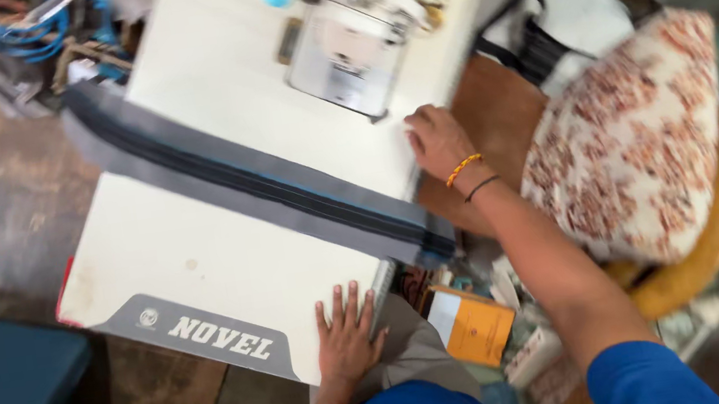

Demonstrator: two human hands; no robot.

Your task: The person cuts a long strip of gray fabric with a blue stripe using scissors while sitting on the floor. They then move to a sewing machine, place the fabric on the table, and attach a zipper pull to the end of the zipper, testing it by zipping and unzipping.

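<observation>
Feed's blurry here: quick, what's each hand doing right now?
Left hand: open, fingers spread flat on the white table edge, holding nothing.
Right hand: fingers curled at the table's edge; whether it grips anything cannot be told.

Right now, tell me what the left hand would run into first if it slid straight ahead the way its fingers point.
The left hand lies flat on the white table, fingers pointing up the image. Going straight on, it would probably first meet the long grey fabric strip with the dark zipper lying across the table.

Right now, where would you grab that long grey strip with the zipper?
Probably the near end of the grey zipper strip, pinching it from the table edge by the right hand. The strip lies flat across the white table, and that end reaches the edge, so fingers could slip under.
</observation>
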